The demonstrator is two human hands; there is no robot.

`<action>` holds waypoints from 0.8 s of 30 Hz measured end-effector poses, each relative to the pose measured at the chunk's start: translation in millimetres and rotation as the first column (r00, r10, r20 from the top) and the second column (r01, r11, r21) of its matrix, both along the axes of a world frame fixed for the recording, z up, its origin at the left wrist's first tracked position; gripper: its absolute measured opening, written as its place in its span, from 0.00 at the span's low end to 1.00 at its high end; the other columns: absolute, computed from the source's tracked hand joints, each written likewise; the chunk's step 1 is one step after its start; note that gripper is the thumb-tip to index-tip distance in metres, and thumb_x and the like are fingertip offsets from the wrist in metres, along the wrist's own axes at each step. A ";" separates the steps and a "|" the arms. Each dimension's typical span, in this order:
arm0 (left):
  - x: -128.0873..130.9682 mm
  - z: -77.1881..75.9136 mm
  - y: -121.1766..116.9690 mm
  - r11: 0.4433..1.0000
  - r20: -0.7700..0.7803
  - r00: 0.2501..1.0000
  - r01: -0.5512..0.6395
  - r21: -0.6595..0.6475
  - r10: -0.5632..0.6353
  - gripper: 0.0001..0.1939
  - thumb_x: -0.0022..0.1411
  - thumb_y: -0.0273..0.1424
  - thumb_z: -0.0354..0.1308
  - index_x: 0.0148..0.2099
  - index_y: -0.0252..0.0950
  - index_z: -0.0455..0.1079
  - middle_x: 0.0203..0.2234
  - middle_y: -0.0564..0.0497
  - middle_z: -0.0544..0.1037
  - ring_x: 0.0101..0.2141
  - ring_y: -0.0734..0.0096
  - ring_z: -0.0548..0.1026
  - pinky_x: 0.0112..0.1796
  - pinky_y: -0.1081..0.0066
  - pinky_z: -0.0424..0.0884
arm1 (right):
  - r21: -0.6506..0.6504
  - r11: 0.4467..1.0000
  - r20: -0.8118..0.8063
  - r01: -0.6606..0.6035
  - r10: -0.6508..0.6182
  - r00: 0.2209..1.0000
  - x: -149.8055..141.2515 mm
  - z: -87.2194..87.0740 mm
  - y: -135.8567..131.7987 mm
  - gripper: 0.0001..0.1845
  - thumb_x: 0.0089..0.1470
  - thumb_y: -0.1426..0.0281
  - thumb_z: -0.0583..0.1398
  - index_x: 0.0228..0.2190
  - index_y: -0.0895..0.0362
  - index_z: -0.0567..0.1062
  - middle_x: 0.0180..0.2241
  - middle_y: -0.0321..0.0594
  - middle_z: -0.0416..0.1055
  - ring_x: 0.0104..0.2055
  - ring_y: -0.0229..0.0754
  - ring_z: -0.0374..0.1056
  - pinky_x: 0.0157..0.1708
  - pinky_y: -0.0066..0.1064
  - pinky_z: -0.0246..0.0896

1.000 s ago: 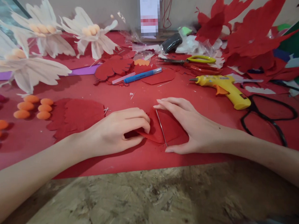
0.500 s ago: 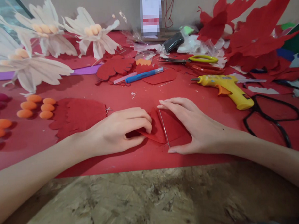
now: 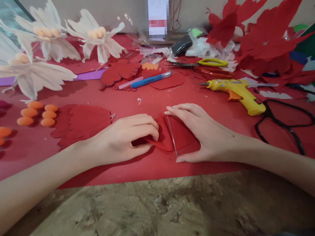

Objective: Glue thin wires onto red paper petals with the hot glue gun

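A thin metal rod (image 3: 172,137) lies across a folded piece of red fabric (image 3: 187,137), near the table's front edge. My right hand (image 3: 196,134) spans the rod, fingertips at its far end and thumb at its near end. The fabric passes under my right hand. Curled fingers of my left hand (image 3: 137,136) pinch the fabric's left side; part of it is hidden there. Left of that hand is a stack of red scalloped fabric pieces (image 3: 86,118), with several short pale sticks (image 3: 113,116) at its right edge.
A yellow glue gun (image 3: 239,89), black-handled scissors (image 3: 289,127) and yellow-handled scissors (image 3: 212,62) lie on the right. A blue pen (image 3: 151,80) is farther back. White fabric flowers (image 3: 49,46), orange oval pieces (image 3: 29,112) and red fabric flowers (image 3: 265,38) stand around the red table surface (image 3: 123,172).
The view shifts slightly from side to side. Both hands keep the same grip, and the rod and red fabric stay essentially in place.
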State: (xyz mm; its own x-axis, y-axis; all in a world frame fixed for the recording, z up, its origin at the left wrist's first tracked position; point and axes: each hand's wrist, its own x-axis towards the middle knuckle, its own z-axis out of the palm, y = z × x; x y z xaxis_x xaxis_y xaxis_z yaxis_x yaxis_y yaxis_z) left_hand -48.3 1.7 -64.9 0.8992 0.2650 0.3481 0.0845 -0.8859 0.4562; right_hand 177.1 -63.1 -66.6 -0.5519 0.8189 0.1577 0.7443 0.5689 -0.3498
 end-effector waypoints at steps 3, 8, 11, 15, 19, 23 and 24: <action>-0.3 0.7 0.4 1.000 -0.011 1.000 -0.004 -0.007 0.004 0.07 0.59 0.22 0.48 0.35 0.36 0.66 0.33 0.48 0.74 0.35 0.73 0.72 0.38 0.73 0.69 | 0.000 1.000 -0.001 -0.008 0.008 1.000 -0.4 -0.6 1.3 0.50 0.43 0.47 0.58 0.59 0.61 0.50 0.56 0.55 0.56 0.58 0.57 0.50 0.54 0.55 0.47; 0.1 3.6 0.6 1.000 -0.029 1.000 0.001 -0.004 -0.001 0.06 0.59 0.21 0.49 0.34 0.34 0.66 0.32 0.47 0.74 0.35 0.72 0.72 0.37 0.73 0.69 | 0.055 0.998 -0.006 0.013 -0.013 1.000 3.9 7.1 2.0 0.49 0.44 0.44 0.55 0.58 0.60 0.52 0.56 0.54 0.57 0.58 0.57 0.51 0.54 0.56 0.48; 0.0 3.6 0.6 0.999 -0.009 1.000 0.028 -0.019 -0.028 0.06 0.58 0.20 0.49 0.34 0.33 0.66 0.33 0.46 0.73 0.35 0.72 0.71 0.38 0.73 0.69 | 0.161 0.987 -0.007 0.022 -0.021 1.000 9.2 14.8 -2.9 0.32 0.52 0.54 0.54 0.54 0.59 0.60 0.51 0.50 0.64 0.55 0.53 0.57 0.53 0.52 0.53; -1.0 7.8 1.8 0.989 -0.033 0.993 0.107 -0.101 -0.111 0.07 0.58 0.20 0.48 0.34 0.34 0.65 0.32 0.47 0.72 0.35 0.73 0.70 0.37 0.74 0.68 | 0.237 0.968 -0.008 -0.082 0.087 0.996 13.0 19.0 -15.7 0.13 0.56 0.73 0.51 0.41 0.60 0.70 0.40 0.45 0.73 0.45 0.41 0.67 0.47 0.37 0.64; 1.4 18.8 -2.2 0.978 -0.167 0.979 0.081 -0.193 -0.114 0.05 0.57 0.29 0.56 0.32 0.35 0.63 0.30 0.49 0.70 0.32 0.72 0.69 0.34 0.74 0.68 | 0.250 0.941 -0.012 -0.227 0.237 0.971 10.7 15.9 -25.4 0.14 0.55 0.77 0.49 0.37 0.62 0.73 0.39 0.44 0.75 0.43 0.38 0.69 0.45 0.30 0.66; 10.6 21.7 -14.4 0.989 -0.195 0.979 -0.083 -0.123 0.058 0.13 0.54 0.37 0.60 0.33 0.34 0.62 0.30 0.50 0.70 0.31 0.71 0.70 0.33 0.72 0.68 | 0.296 0.917 0.025 -0.266 0.272 0.962 7.0 13.4 -27.3 0.17 0.54 0.79 0.47 0.38 0.63 0.74 0.40 0.43 0.75 0.43 0.39 0.70 0.44 0.30 0.67; 13.1 20.2 -17.7 0.989 -0.195 0.977 -0.110 -0.102 0.089 0.16 0.52 0.39 0.61 0.37 0.34 0.62 0.34 0.48 0.70 0.34 0.69 0.70 0.36 0.71 0.69 | 0.300 0.916 0.034 -0.265 0.268 0.963 6.3 13.1 -27.1 0.17 0.54 0.79 0.47 0.38 0.63 0.74 0.40 0.42 0.75 0.43 0.39 0.70 0.43 0.30 0.67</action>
State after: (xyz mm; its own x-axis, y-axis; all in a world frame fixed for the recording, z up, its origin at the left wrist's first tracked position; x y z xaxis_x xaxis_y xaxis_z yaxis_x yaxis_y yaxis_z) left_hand -35.2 -16.0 -44.6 0.9131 0.3840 0.1369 0.2643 -0.8132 0.5186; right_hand 183.4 -90.2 -53.5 -0.7409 0.5558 0.3771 0.5485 0.8247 -0.1378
